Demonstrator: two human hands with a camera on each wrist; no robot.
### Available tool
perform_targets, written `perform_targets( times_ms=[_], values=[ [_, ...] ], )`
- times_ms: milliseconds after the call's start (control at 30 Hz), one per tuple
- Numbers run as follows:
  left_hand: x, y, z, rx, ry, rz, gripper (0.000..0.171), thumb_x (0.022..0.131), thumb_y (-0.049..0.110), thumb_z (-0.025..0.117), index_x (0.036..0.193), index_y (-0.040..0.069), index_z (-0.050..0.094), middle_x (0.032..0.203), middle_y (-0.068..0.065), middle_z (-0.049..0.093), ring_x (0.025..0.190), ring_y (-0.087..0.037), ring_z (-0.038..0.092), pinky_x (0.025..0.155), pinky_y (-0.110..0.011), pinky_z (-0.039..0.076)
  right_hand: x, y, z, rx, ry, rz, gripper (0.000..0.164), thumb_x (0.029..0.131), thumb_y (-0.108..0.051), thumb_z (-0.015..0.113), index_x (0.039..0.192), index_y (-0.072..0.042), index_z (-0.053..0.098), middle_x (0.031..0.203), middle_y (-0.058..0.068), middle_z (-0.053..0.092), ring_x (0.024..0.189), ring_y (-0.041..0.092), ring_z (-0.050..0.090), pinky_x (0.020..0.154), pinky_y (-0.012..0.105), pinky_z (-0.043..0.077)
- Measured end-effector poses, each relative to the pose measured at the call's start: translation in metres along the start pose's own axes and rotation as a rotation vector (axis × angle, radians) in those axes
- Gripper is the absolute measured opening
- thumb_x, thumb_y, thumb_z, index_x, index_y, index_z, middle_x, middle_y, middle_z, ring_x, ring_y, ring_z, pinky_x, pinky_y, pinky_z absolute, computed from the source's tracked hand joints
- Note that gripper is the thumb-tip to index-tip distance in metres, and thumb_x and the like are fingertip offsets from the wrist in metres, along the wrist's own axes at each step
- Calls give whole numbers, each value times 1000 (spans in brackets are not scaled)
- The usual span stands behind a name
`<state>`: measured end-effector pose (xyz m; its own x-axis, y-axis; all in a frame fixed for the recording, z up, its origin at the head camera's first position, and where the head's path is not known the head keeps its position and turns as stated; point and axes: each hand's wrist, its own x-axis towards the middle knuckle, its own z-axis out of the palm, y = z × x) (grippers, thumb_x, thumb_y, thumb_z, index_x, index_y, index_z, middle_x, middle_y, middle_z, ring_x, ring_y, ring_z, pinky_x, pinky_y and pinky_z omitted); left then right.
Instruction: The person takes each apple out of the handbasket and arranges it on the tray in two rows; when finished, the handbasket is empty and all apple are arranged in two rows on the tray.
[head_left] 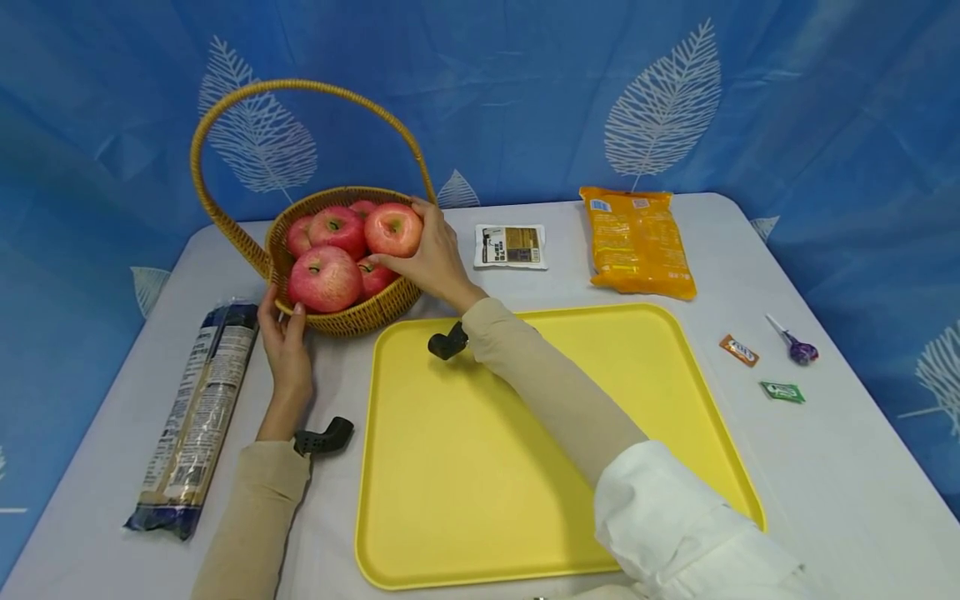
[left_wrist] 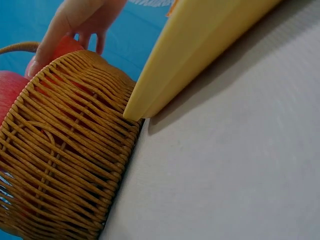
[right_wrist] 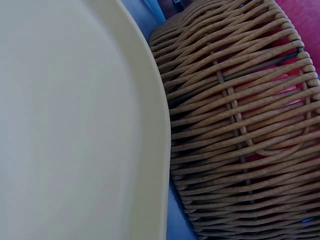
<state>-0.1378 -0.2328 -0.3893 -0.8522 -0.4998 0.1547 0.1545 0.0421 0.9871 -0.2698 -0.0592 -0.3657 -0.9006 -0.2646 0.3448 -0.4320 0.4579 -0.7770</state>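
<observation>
A woven wicker basket [head_left: 371, 315] with a tall arched handle stands at the back left, filled with several red apples [head_left: 326, 278]. My right hand [head_left: 435, 258] grips an apple [head_left: 393, 229] at the basket's right side, thumb in front and fingers behind it. At the front left of the rim, my left hand [head_left: 288, 358] holds the basket, its thumb and fingers spread at the edge. The left wrist view shows the basket's woven side [left_wrist: 65, 140] and the right hand [left_wrist: 82, 20] above it. In the right wrist view, the wicker side [right_wrist: 240, 125] hides most of the fruit.
A yellow tray [head_left: 450, 500] lies in the middle, close to the basket. Left of it is a long clear-and-blue packet [head_left: 198, 417]. Behind the tray are a small white sachet [head_left: 510, 247] and an orange bag [head_left: 641, 242]. Two small wrapped candies [head_left: 739, 351] and a lollipop [head_left: 801, 350] lie right.
</observation>
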Motion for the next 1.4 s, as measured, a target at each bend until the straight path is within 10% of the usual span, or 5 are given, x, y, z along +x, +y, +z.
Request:
perform_targets(
  times_ms=[167,567,1400],
  values=[
    [0,0,0,3,-2,1,53,93,13,41,141,5,21,148,-9,19,133,-21,25,110,-35,22,-2,0,1,44,-2,-6,95,62,-52,76,135,-13,28,127,1,47,113,16,47,96,32,39],
    [2,0,0,-11,-19,4,54,93,14,41,142,5,19,148,-9,18,133,-20,25,109,-31,24,-6,-2,-1,2,-39,-115,78,72,-51,69,138,-45,28,135,2,36,123,11,36,106,41,22],
    [7,-4,-4,31,-27,3,54,93,15,40,142,6,19,149,-8,17,134,-24,23,111,-37,21,-18,-17,2,211,-68,-113,62,73,-36,74,130,-33,49,135,6,32,118,15,40,92,26,42]
  ],
)
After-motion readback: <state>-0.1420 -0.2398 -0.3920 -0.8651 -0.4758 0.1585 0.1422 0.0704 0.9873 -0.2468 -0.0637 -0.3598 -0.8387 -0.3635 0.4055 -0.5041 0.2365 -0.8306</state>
